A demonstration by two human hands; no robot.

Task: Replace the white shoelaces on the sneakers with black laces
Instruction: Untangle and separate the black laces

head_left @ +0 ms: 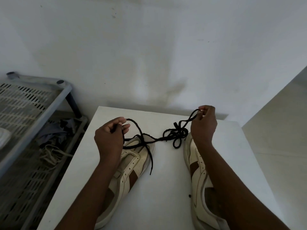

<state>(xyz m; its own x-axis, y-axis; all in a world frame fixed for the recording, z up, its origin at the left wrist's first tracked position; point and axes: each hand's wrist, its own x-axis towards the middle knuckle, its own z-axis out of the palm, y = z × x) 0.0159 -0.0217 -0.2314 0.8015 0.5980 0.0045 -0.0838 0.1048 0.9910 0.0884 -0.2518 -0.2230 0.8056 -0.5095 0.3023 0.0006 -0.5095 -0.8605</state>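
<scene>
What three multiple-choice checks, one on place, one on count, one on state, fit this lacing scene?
1. Where is the black laces' tangle? A on the table, between the sneakers' toes; B inside a sneaker; C off the table edge.
2. How many sneakers are on the table? A one; B two; C three.
3. What is the right hand's grip? A flat open; B pinching a black lace; C holding a sneaker.
Answers: A, the tangle rests on bare tabletop; B, two shoes show; B, it pinches a lace loop.
</scene>
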